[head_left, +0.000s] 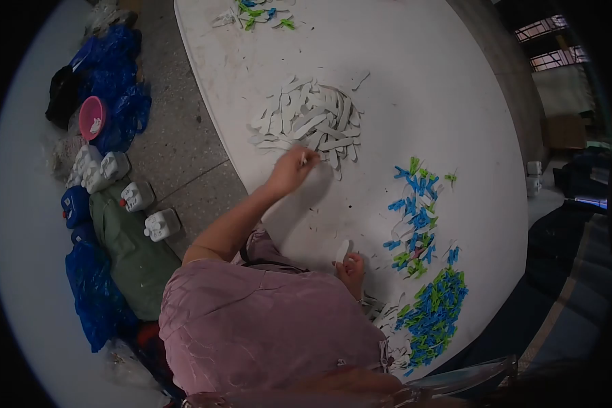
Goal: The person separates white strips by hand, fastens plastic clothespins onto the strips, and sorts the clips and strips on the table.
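Bench [442,102]: white, broad, rounded edge; carries all strips and clips listed below.
Floor [177,102]: grey, speckled; left of the bench.
Green cloth [130,251]: spread over floor-side goods.
Blue plastic [119,54]: crumpled, beyond the green cloth; a further length lies nearer the person.
Pile of strips [313,115]: pale grey-white, overlapping, heaped on the bench ahead of the person.
Heap of clips [432,313]: blue and green, dense, at the person's right.
Loose band of clips [418,217]: same colours, scattered, just beyond the heap.
White jugs [162,224]: several, beside the green cloth.
Pink basin [90,107]: tilted, beside blue plastic; white matter inside.
Left hand [294,170]: at the near edge of the pile, fingers curled inward; whether a strip is pinched, cannot tell.
Right hand [351,270]: near the bench's close edge, fingers pinching one strip.
Single strip [344,250]: white, projecting upward from the right hand.
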`<state>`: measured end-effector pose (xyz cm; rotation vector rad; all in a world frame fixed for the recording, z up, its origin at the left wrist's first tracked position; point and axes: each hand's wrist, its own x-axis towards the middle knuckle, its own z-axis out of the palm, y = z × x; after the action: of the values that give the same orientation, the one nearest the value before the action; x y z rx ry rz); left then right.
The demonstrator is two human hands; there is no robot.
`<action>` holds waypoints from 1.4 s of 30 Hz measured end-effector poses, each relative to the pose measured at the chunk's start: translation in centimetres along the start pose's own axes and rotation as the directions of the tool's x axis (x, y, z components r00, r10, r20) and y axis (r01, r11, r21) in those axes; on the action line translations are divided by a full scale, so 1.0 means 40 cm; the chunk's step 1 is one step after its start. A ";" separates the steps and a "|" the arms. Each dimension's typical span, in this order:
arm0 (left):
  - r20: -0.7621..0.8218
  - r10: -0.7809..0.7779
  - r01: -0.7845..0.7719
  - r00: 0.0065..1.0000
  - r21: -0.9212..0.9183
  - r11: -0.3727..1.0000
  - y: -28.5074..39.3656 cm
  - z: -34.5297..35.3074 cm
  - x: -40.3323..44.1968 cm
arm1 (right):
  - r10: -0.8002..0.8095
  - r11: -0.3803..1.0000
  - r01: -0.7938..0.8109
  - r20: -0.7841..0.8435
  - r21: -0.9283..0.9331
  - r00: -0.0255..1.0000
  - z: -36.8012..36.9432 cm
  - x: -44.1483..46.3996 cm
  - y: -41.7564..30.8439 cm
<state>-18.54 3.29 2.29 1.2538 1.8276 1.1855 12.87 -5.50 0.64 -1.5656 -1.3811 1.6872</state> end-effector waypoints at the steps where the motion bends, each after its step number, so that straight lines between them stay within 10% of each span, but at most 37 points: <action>1: -0.146 0.059 -0.051 0.988 0.058 0.997 -0.005 -0.037 0.040 | 0.001 1.000 -0.001 0.003 0.020 1.000 0.000 0.003 0.018; 6: -0.448 0.090 0.103 0.889 0.388 0.916 -0.028 -0.111 0.145 | 0.095 0.994 -0.091 0.073 -0.054 0.993 -0.007 0.057 0.079; 14: 0.126 0.002 -0.052 0.992 0.397 0.916 -0.003 0.083 0.102 | 0.134 0.989 -0.139 0.088 0.053 0.987 0.002 0.060 0.052; 27: 0.180 0.213 -0.270 0.960 0.407 0.873 -0.066 -0.035 -0.168 | 0.154 0.987 -0.158 0.092 0.031 0.984 -0.005 0.061 0.050; 42: -0.298 0.187 -0.059 0.936 0.390 0.919 -0.133 -0.107 -0.083 | 0.229 0.972 -0.233 0.090 0.040 0.969 -0.003 0.057 0.034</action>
<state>-23.01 -1.98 -0.82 1.4681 2.3403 1.2070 12.84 -4.08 -1.60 -1.6988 -1.2233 1.9296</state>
